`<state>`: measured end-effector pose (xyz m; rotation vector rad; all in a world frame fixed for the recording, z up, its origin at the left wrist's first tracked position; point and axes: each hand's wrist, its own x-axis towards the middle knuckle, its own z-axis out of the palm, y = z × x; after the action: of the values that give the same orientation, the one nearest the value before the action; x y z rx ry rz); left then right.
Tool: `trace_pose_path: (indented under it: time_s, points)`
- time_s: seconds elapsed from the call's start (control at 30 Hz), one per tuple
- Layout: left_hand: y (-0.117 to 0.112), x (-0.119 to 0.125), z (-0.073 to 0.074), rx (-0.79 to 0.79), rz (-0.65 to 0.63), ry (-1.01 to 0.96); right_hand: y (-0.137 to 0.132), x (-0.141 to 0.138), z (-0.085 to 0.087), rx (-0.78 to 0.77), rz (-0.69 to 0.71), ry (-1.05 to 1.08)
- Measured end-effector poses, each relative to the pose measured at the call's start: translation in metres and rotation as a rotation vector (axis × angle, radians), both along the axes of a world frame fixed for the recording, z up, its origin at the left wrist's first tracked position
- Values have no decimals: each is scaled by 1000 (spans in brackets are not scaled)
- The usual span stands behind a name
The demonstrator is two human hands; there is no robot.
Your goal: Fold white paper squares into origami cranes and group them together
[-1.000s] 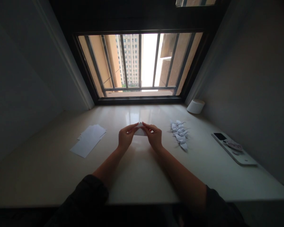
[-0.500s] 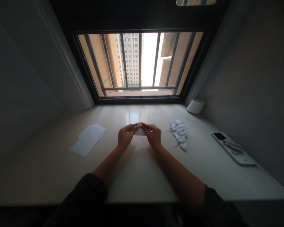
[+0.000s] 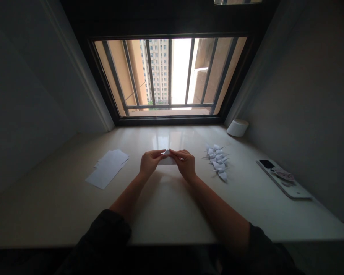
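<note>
Between my two hands is a small piece of folded white paper [image 3: 166, 162], its pointed tip showing between the fingertips. My left hand [image 3: 150, 161] pinches its left side with thumb and fingers. On the other side my right hand [image 3: 185, 162] is closed on the paper too, fingertips near the tip. Several folded white paper cranes [image 3: 218, 162] lie in a cluster to the right of my right hand. Off to the left, a few loose sheets of white paper [image 3: 107, 170] overlap on the pale sill. My fingers partly cover the held paper.
The pale windowsill [image 3: 166, 214] runs up to a dark-framed window [image 3: 169, 121] with bars outside. A white cylindrical object [image 3: 237, 128] stands in the back right corner. Along the right wall lies a phone [image 3: 283, 179] with a decorated back. Walls close off both sides.
My left hand has shifted slightly to the left and the fingers of both hands have moved a little on the folded paper. The cranes and loose sheets lie as before.
</note>
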<state>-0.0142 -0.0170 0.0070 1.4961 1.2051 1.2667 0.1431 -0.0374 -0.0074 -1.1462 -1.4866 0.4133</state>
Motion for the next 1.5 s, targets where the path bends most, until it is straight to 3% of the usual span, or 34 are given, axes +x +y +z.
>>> trace_pose_path:
  time_s: [0.13, 0.27, 0.4, 0.53, 0.67, 1.13, 1.5]
  points:
    - [0, -1, -1, 34, -25, 92, 1, 2, -2, 6, -5, -44]
    - [1, -1, -2, 57, 54, 116, 2, 1, 0, -48, -78, -32]
    - [3, 2, -3, 71, 171, 29, 3, -4, 1, -137, -143, 233]
    - [-1, 10, -7, 91, 194, -130, 3, -15, -2, -354, 38, 605]
    - [-7, 18, -11, 94, 155, -213, 0, -24, 0, -460, 196, 688]
    - [-15, 22, -8, 90, 184, -273, -11, -26, 20, -479, 174, 758]
    - [-3, 17, -12, 37, 233, -315, 6, -17, -2, -489, 184, 664]
